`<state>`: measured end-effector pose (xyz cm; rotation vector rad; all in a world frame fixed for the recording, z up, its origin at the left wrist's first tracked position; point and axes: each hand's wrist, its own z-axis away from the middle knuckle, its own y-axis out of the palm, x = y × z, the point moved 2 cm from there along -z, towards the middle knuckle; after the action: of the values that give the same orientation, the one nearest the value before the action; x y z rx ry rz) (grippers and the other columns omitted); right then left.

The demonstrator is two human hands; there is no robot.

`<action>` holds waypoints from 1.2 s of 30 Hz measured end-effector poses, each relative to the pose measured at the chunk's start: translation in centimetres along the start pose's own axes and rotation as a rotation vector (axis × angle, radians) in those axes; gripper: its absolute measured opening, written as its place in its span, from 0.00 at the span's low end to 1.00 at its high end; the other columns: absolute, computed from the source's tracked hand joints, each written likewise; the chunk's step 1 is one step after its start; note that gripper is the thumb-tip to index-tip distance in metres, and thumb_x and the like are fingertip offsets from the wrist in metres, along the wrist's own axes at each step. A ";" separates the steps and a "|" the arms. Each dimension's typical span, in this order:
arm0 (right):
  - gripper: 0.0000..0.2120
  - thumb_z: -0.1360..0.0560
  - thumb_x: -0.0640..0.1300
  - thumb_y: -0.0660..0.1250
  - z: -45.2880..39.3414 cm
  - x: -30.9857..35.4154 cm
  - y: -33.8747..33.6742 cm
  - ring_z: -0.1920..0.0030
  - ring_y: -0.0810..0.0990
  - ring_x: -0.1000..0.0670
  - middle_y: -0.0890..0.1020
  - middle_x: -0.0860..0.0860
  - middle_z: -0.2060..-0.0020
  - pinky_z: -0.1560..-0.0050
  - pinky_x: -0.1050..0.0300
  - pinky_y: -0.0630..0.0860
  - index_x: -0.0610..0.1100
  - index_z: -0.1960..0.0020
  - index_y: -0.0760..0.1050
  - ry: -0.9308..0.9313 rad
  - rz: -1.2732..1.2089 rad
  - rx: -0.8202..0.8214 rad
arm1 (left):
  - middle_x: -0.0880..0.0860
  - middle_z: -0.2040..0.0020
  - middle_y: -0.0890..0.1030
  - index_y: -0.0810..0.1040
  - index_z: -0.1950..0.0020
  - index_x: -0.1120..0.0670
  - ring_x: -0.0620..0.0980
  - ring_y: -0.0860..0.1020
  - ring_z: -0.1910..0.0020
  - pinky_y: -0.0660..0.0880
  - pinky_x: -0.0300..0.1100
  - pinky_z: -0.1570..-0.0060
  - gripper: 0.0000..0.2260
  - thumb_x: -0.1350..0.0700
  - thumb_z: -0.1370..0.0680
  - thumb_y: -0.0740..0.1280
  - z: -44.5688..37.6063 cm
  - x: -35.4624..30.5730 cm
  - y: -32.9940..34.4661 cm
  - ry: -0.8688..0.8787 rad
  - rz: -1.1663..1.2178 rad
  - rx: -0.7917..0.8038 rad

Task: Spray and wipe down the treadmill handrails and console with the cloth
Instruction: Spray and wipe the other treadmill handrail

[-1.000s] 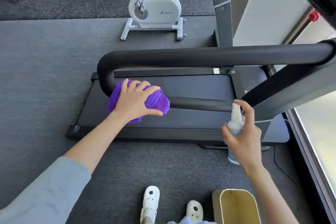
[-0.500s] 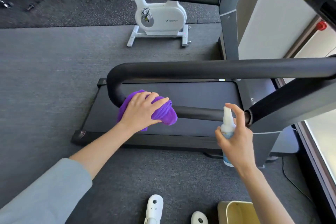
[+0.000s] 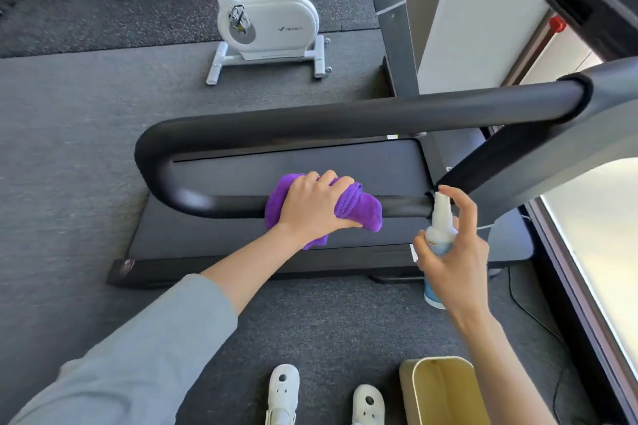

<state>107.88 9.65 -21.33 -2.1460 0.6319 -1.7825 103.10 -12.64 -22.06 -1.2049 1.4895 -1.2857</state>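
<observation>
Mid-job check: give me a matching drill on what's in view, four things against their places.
Things:
1. purple cloth
2. spray bottle
3. white exercise bike
4. beige bin

Places:
A. on the floor by the person's shoes
B. in the right hand, nozzle up
C. beyond the treadmill, at the top of the view
D. under the left hand, wrapped on the lower handrail

Pairs: 1-D, 2-B, 3-C, 4-A

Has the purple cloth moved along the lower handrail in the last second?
Yes. The purple cloth slid right along the lower handrail, away from its left bend and toward the spray bottle.
</observation>
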 end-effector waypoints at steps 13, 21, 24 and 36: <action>0.34 0.29 0.32 0.69 2.4 -3.1 -5.5 0.71 0.70 0.49 0.72 0.52 0.71 0.68 0.54 0.72 0.62 0.34 0.65 0.046 0.051 -0.065 | 0.50 0.43 0.77 0.73 0.34 0.46 0.54 0.77 0.50 0.70 0.45 0.56 0.28 0.33 0.29 0.67 -5.5 -9.4 2.3 0.086 0.119 0.066; 0.35 0.29 0.31 0.71 1.9 -1.2 -3.1 0.69 0.75 0.47 0.74 0.55 0.64 0.67 0.52 0.75 0.61 0.33 0.64 0.004 0.030 -0.048 | 0.54 0.42 0.79 0.78 0.37 0.51 0.59 0.77 0.45 0.73 0.55 0.45 0.23 0.48 0.30 0.75 2.3 0.7 0.1 0.011 0.002 -0.129; 0.35 0.29 0.31 0.70 1.6 -1.1 -1.8 0.68 0.74 0.48 0.76 0.58 0.63 0.66 0.53 0.75 0.60 0.32 0.64 0.010 0.023 -0.039 | 0.54 0.44 0.80 0.78 0.38 0.51 0.59 0.78 0.49 0.74 0.53 0.48 0.25 0.45 0.32 0.76 2.7 1.4 0.0 -0.048 -0.045 -0.111; 0.33 0.29 0.32 0.70 0.4 -3.4 -3.1 0.68 0.76 0.45 0.74 0.56 0.63 0.65 0.63 0.73 0.58 0.33 0.65 0.077 0.041 -0.112 | 0.52 0.44 0.77 0.71 0.35 0.49 0.55 0.76 0.49 0.70 0.48 0.50 0.25 0.38 0.27 0.68 -2.7 -5.9 1.9 0.007 -0.088 0.018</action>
<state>108.21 14.01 -22.82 -2.1274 0.8073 -1.8562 101.46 -6.26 -23.55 -1.2681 1.4406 -1.3600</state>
